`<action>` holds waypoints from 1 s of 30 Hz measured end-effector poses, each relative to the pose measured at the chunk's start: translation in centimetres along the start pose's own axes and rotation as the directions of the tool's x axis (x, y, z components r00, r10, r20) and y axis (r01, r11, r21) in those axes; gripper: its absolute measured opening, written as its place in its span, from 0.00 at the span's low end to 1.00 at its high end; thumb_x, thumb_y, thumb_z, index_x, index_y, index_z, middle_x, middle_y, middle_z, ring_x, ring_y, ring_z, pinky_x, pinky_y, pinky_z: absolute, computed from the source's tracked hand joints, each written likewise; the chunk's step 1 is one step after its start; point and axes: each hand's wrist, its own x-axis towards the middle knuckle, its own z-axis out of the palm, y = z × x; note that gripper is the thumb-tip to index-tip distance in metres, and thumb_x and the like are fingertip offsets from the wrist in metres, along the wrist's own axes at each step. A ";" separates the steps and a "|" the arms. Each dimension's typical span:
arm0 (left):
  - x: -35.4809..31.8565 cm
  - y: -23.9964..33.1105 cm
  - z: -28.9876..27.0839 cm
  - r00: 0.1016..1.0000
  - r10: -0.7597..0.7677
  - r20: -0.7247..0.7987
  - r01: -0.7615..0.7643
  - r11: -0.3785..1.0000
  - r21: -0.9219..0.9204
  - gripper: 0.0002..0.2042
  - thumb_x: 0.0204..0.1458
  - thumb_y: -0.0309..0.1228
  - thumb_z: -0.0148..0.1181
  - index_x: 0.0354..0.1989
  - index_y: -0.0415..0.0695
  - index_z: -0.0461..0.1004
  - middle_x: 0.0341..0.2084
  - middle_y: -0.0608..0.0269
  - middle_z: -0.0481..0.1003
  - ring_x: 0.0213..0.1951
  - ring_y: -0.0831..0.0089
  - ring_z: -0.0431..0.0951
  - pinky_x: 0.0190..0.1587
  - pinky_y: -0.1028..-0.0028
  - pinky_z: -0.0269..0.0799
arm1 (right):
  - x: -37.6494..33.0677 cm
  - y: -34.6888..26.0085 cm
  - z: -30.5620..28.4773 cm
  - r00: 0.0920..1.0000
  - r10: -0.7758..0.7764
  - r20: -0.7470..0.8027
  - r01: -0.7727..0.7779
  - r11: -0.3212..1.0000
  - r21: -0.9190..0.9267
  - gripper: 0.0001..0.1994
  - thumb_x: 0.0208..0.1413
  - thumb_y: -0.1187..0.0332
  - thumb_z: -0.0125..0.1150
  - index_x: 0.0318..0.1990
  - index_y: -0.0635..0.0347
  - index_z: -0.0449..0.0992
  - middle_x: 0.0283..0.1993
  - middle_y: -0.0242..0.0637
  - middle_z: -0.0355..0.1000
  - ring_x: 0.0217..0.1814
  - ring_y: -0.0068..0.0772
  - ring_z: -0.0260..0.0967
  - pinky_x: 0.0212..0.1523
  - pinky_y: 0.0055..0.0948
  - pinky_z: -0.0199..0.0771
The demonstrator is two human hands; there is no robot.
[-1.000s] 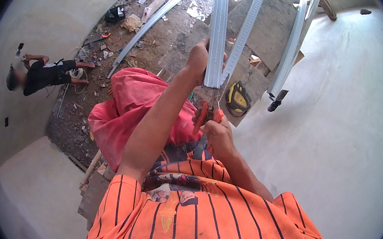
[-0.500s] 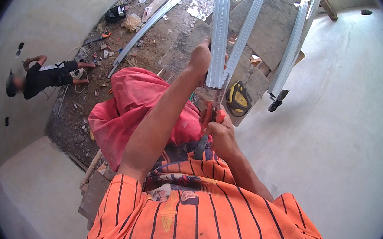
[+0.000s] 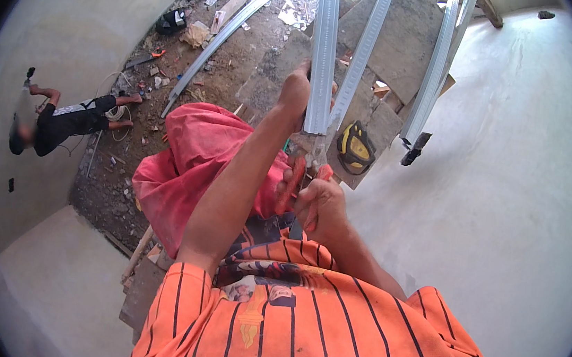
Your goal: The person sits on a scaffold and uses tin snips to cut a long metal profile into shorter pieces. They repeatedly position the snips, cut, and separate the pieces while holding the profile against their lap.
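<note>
My left hand [image 3: 295, 94] is wrapped around a long galvanized metal channel [image 3: 322, 64], whose near end points toward me. Closed on one side of a pair of red-handled tin snips [image 3: 290, 187], my right hand [image 3: 323, 207] sits just below that end. The snips' handles are spread apart, and their blades are at the end of the channel, partly blurred. A second metal strip [image 3: 361, 61] runs beside the channel on the right and meets it near the blades. Some of my left fingers are hidden behind the channel.
A yellow and black tool like a tape measure [image 3: 356, 147] lies on the plank platform [image 3: 401, 44]. More metal channels [image 3: 431, 75] lean at the right wall. On the rubble-strewn floor [image 3: 131, 190] at left, a co-worker in black [image 3: 72, 121] is by the wall.
The snips' handles have spread apart, and my right hand has moved slightly down. My left hand keeps its hold on the channel. The co-worker's arm now reaches to the wall.
</note>
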 end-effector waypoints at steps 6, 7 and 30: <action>0.2 -0.5 0.0 1.000 0.023 0.009 -0.024 0.999 0.046 0.16 0.59 0.38 0.33 0.47 0.46 0.65 0.22 0.62 0.71 0.15 0.72 0.70 0.16 0.72 0.68 | 0.7 -0.4 -0.5 0.984 -0.063 0.166 0.061 0.998 0.014 0.18 0.39 0.79 0.43 0.43 0.63 0.64 0.35 0.41 0.66 0.32 0.38 0.67 0.32 0.35 0.72; 0.1 -0.4 0.0 1.000 0.028 0.009 -0.028 0.999 0.042 0.16 0.59 0.38 0.34 0.47 0.46 0.65 0.22 0.62 0.71 0.16 0.72 0.70 0.16 0.72 0.68 | 0.6 -0.4 -0.4 0.984 -0.044 0.175 0.042 0.999 0.016 0.18 0.39 0.78 0.43 0.43 0.62 0.64 0.35 0.41 0.66 0.32 0.38 0.67 0.32 0.36 0.71; -0.5 1.2 -0.3 0.976 -0.057 0.209 0.105 0.968 -0.230 0.24 0.56 0.47 0.38 0.46 0.38 0.69 0.16 0.64 0.70 0.14 0.75 0.70 0.17 0.76 0.70 | -1.1 0.1 0.1 0.984 -0.117 0.131 0.160 0.906 -0.392 0.22 0.38 0.75 0.48 0.47 0.64 0.65 0.37 0.33 0.64 0.38 0.28 0.62 0.44 0.26 0.62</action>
